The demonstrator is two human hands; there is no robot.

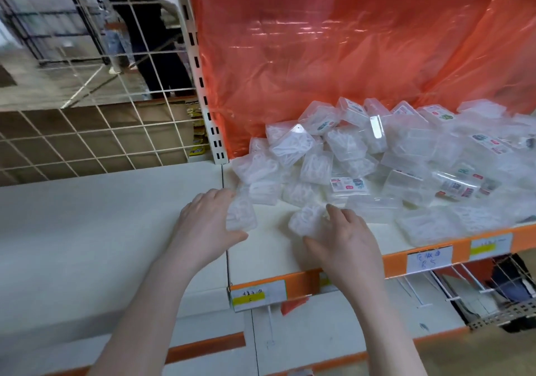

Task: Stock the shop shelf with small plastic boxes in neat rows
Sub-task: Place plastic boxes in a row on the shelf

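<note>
A: What is gripped at the centre of the frame?

B: A small clear plastic box point(241, 212), rounded at its corners, is held by the left hand point(203, 224), pinched between thumb below and fingers above. A second clear box point(304, 221), filled with pale looped pieces, is held the same way by the right hand point(345, 245), just right of centre.

A: Where are both boxes found?

B: Low over the smooth white shelf point(261, 259), near its front edge, at the left end of the stock.

A: And the remaining stock?

B: A loose, glossy pile of boxes point(406, 158) is heaped at right of centre, tilted every way; printed labels are seen on some lids. No neat row is formed.

A: What is seen behind it?

B: A crinkled, shiny orange plastic sheet point(348, 41) fills the upper right. A white wire grid point(87, 114) is seen at upper left, beside a slotted metal upright point(203, 85). Handwritten paper price tags point(429, 256) are fixed along the orange shelf front at lower right.
</note>
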